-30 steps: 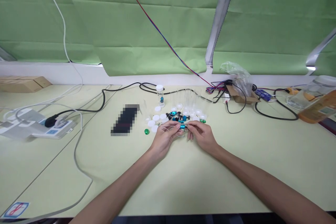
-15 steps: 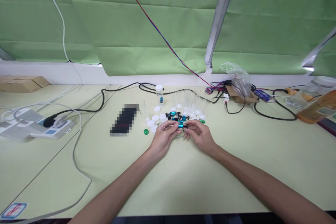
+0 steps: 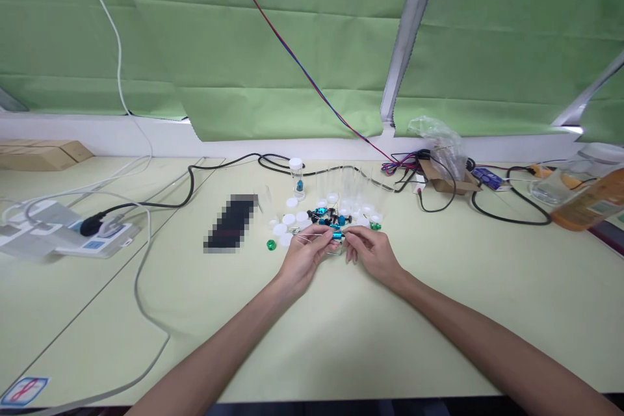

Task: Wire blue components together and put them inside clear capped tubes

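Observation:
My left hand (image 3: 303, 259) is closed around a small shiny blue cylinder part (image 3: 337, 235) with thin metal wires reaching out to the left. At its right end, my right hand (image 3: 374, 253) pinches a small dark piece, mostly covered by the fingertips. Just beyond the hands lies a cluster of similar blue and black parts (image 3: 322, 211). White round caps (image 3: 280, 229) are scattered left of it, near a green faceted piece (image 3: 271, 245). Clear tubes (image 3: 348, 181) stand behind the cluster, and a white-capped clear tube (image 3: 296, 172) holds a blue part.
A dark pixelated rectangle (image 3: 231, 224) lies left of the caps. Further left is a white power strip (image 3: 104, 240) with cables. At the right are a small cardboard box (image 3: 451, 181), a clear plastic bag (image 3: 441, 136), a black cable loop and an orange bottle (image 3: 589, 201) lying tilted.
My right fingers have shifted slightly at the part's right end, and less of its black end shows. The left hand stays nearly in place, still gripping the blue cylinder part.

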Demonstrator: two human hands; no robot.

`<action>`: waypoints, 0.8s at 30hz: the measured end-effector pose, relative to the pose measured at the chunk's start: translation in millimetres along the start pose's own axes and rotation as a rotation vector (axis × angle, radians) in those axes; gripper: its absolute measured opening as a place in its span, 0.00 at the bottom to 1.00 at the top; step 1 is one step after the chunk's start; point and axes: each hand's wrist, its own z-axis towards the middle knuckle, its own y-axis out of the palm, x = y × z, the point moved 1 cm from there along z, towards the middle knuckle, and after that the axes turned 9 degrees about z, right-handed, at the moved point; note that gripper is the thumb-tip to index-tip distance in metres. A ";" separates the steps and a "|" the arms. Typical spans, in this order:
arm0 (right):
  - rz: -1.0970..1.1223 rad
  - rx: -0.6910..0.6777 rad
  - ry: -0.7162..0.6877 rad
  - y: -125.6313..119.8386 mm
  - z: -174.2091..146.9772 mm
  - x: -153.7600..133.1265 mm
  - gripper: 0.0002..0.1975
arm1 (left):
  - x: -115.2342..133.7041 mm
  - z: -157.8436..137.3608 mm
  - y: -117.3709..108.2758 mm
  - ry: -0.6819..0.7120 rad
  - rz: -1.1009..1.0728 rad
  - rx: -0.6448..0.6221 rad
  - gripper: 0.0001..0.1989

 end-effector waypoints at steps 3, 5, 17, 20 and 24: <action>0.008 -0.022 0.001 0.6 0.4 1.0 0.12 | -1.8 1.4 -1.5 0.015 -0.015 0.016 0.11; 0.021 -0.037 -0.004 0.8 0.4 1.1 0.13 | -2.0 2.0 -2.0 0.020 -0.026 0.027 0.12; -0.047 0.011 -0.112 -1.6 -0.4 -2.1 0.10 | 0.2 1.1 -0.8 0.024 -0.008 0.011 0.11; -0.055 0.024 -0.131 -2.0 -0.3 -0.4 0.10 | 0.1 1.3 -1.4 0.018 0.009 0.005 0.11; -0.045 0.026 -0.104 -2.1 -0.3 0.8 0.09 | 0.8 0.5 -1.6 0.017 0.037 0.004 0.10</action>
